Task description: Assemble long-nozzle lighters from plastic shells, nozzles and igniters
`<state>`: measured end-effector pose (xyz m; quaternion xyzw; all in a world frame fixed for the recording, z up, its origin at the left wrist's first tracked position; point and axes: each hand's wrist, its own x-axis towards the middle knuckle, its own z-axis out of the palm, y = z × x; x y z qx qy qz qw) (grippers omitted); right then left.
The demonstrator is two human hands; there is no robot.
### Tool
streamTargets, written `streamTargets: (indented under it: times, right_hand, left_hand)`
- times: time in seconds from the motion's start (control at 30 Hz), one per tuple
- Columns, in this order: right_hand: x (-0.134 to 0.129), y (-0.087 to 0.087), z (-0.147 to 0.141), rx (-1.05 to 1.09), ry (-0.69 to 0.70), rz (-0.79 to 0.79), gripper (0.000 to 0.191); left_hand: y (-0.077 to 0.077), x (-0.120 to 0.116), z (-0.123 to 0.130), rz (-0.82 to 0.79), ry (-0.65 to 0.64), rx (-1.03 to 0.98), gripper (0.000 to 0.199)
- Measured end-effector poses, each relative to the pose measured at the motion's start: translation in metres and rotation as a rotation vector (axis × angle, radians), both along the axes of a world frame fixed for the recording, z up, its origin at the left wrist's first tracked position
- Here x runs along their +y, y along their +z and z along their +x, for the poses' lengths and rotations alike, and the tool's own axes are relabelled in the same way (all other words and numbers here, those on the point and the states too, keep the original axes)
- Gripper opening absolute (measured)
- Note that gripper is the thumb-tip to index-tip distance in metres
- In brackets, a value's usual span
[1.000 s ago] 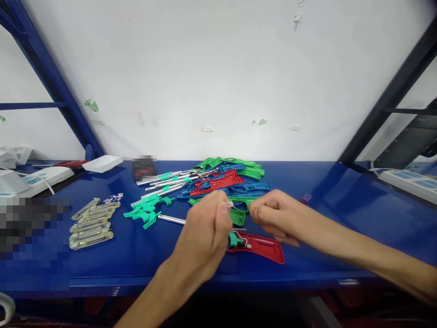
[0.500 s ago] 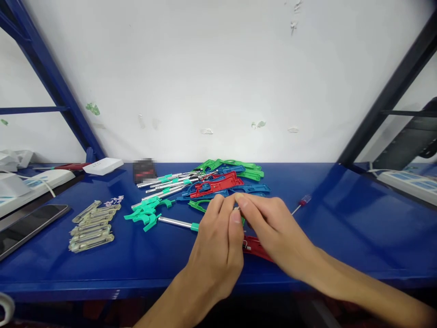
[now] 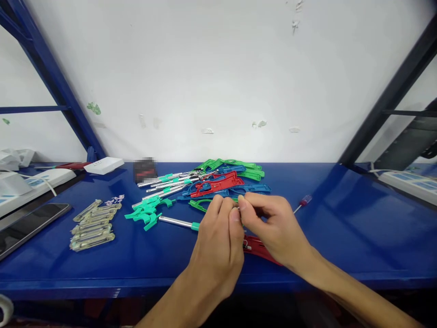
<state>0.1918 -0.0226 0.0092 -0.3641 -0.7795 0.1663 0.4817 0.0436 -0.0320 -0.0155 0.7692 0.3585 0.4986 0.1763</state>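
Note:
My left hand (image 3: 218, 241) and my right hand (image 3: 276, 223) meet over the near middle of the table. Thumbs and fingertips are pinched together around something small, mostly hidden between them. Below my right palm lies a red plastic shell half (image 3: 261, 250) with a small white part in it, partly covered by my hands. Just left of my left hand, a metal tube with a green collar (image 3: 176, 222) points leftward. A green shell half (image 3: 198, 206) lies just beyond my left fingers.
Behind my hands are piled red shells (image 3: 225, 183), blue and green shells, and metal tubes (image 3: 160, 183). Green triggers (image 3: 146, 212), clear fuel tanks (image 3: 92, 232) and a phone (image 3: 27, 225) lie leftward. A screwdriver (image 3: 305, 201) lies right; power strips (image 3: 409, 184) stand at both sides.
My right hand has shifted slightly, its thumb and fingers bending more at the pinch. More of the red shell shows below it. My left hand stays nearly still.

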Motion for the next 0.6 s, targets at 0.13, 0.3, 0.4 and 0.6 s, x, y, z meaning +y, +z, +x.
streamTargets:
  times: [0.13, 0.3, 0.4, 0.6]
  right_hand:
    - [0.001, 0.001, -0.001, -0.021, -0.005, 0.095, 0.039]
    - [0.004, 0.003, 0.001, -0.074, -0.002, 0.198, 0.041]
    - [0.006, 0.005, 0.004, -0.112, -0.005, 0.265, 0.040]
    - [0.007, 0.003, 0.007, -0.145, -0.046, 0.362, 0.040]
  left_hand:
    - [0.002, 0.000, 0.000, -0.016, -0.021, -0.033, 0.034]
    - [0.006, -0.001, -0.004, -0.106, -0.062, -0.050, 0.037]
    - [0.009, -0.002, -0.006, -0.182, -0.093, -0.051, 0.043]
    - [0.011, -0.002, -0.004, -0.266, -0.133, -0.081, 0.045]
